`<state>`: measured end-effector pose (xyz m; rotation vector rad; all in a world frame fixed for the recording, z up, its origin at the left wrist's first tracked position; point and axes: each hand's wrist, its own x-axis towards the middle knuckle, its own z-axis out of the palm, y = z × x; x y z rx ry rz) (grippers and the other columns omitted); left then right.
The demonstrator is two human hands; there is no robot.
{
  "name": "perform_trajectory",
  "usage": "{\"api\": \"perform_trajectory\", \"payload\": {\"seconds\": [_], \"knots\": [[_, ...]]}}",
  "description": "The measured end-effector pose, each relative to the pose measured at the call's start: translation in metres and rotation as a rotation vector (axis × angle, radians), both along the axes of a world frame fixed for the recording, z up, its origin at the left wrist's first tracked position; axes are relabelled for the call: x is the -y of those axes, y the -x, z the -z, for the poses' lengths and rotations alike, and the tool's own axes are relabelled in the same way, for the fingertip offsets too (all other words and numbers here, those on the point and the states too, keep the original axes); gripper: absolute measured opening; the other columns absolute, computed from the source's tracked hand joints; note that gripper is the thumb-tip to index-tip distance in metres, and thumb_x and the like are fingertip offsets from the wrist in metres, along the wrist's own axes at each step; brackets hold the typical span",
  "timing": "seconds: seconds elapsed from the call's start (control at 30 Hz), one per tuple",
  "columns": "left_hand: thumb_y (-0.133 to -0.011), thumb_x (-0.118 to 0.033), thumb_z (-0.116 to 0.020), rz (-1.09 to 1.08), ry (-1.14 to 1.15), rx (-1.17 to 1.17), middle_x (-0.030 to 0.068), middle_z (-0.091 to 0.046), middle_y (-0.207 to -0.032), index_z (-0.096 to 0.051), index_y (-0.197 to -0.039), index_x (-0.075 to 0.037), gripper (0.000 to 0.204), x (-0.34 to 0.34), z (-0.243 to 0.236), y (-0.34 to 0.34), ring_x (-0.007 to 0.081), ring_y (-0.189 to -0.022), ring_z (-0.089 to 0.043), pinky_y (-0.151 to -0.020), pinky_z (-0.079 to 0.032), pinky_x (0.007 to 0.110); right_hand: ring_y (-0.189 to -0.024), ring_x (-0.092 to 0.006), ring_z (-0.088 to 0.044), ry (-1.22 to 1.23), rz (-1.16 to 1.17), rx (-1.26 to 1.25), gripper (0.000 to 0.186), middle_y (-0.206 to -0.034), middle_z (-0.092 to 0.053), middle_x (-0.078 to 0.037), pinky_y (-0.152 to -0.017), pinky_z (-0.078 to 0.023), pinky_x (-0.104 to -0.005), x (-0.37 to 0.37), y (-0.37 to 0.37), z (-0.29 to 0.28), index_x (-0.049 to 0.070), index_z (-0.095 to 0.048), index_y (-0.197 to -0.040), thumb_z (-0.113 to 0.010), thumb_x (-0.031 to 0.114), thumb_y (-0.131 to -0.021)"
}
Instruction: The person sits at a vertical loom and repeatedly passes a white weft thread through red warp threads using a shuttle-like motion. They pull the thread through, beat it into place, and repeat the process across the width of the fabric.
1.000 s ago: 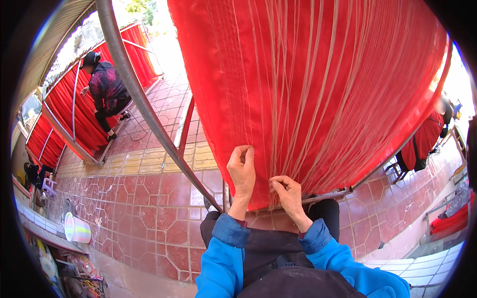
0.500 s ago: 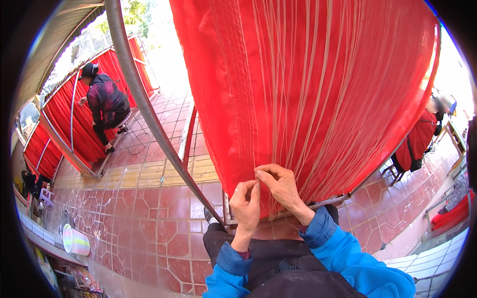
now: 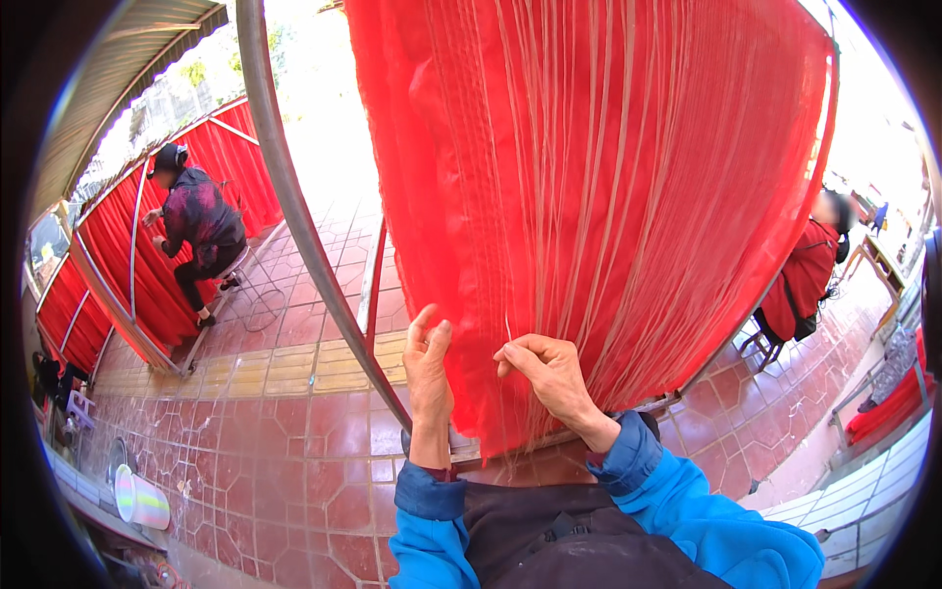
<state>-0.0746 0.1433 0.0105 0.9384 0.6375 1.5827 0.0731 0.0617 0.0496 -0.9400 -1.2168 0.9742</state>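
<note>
Red cloth fills the middle, hung in a metal frame, with many long pale threads running down over it. My left hand is raised at the cloth's lower left, fingers apart and curved, holding nothing. Close beside it, my right hand is pinched on a thin pale thread near the cloth's bottom. The threads' lower ends are partly hidden behind the hands.
A curved metal bar runs down left of me. A person sits on a stool by other red cloths at left; another sits at right. A striped bucket stands on the tiled floor.
My left hand has moved up and left away from my right hand and opened. My right hand moved left to the thread and stays pinched, now slightly lower. The view has shifted.
</note>
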Motion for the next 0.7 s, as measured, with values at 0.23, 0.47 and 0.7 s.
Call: {"api": "perform_trajectory", "payload": {"seconds": [0.23, 0.47, 0.7], "knots": [[-0.091, -0.010, -0.062, -0.029, -0.043, -0.005, 0.0018, -0.063, -0.081, -0.066, -0.095, -0.003, 0.008, 0.000, 0.012, 0.008, 0.0097, -0.074, -0.054, -0.077, -0.043, 0.026, -0.076, -0.0097, -0.060, -0.074, 0.019, 0.043, 0.018, -0.078, -0.066, -0.005, -0.073, -0.048, -0.0241, 0.036, -0.008, -0.026, -0.004, -0.068, -0.089, -0.057, 0.009, -0.093], [-0.094, -0.014, -0.061, 0.071, -0.075, 0.106, 0.0009, -0.063, -0.091, -0.063, -0.110, -0.004, 0.019, 0.005, -0.008, -0.015, 0.0084, -0.079, -0.054, -0.080, -0.042, 0.024, -0.074, -0.0132, -0.061, -0.289, -0.035, 0.049, 0.014, -0.079, -0.065, -0.010, -0.066, -0.048, -0.0253, 0.077, -0.021, -0.052, -0.006, -0.067, -0.086, -0.055, -0.001, -0.090], [-0.093, -0.012, -0.061, 0.139, -0.257, 0.065, 0.0007, -0.064, -0.092, -0.064, -0.097, -0.005, 0.009, 0.009, -0.020, -0.015, 0.0088, -0.090, -0.056, -0.087, -0.042, 0.025, -0.073, -0.0187, -0.061, -0.436, -0.093, -0.014, 0.013, -0.078, -0.065, -0.015, -0.063, -0.048, -0.0288, 0.099, -0.039, -0.072, -0.009, -0.066, -0.085, -0.056, -0.003, -0.087]]}}
